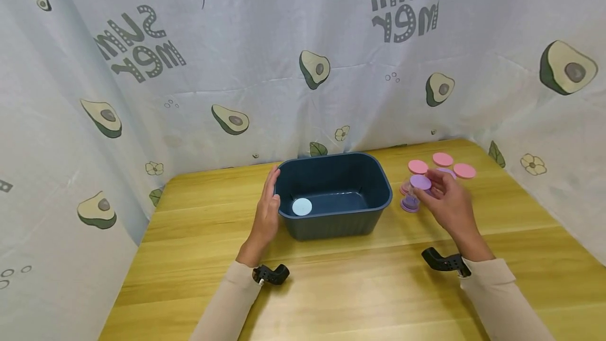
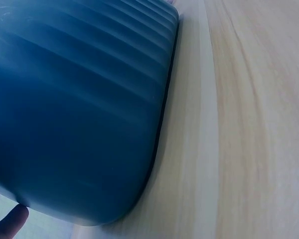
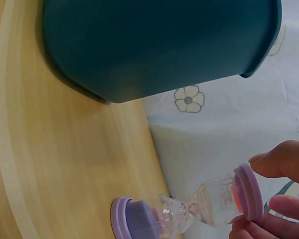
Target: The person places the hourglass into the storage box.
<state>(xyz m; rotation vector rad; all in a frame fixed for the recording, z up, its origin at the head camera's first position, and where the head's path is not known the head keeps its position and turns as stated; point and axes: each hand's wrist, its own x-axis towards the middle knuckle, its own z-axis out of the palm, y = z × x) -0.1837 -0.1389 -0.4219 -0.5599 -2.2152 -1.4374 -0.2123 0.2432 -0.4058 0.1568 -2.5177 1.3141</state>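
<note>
My right hand [image 1: 452, 207] pinches the upper purple cap of a sand timer [image 3: 249, 191] between thumb and fingers. The timer has a clear waisted body, with purple sand in its lower bulb, and stands near upright beside the bin. To the left, my left hand [image 1: 265, 220] rests its straight fingers along the left end of a dark blue-green plastic bin [image 1: 333, 228]. In the left wrist view the bin's ribbed side fills much of the picture, with fingertips [image 2: 12, 219] at its edge. Inside the bin, at its left end, is a pale blue round cap [image 1: 302, 206].
Just behind my right hand stand several more round-capped timers, among them a pink one [image 1: 442, 159], another pink one [image 1: 464, 171] and a partly hidden purple one [image 1: 447, 172]. The wooden table [image 1: 199, 246] ends at a printed curtain [image 1: 265, 83] behind the bin.
</note>
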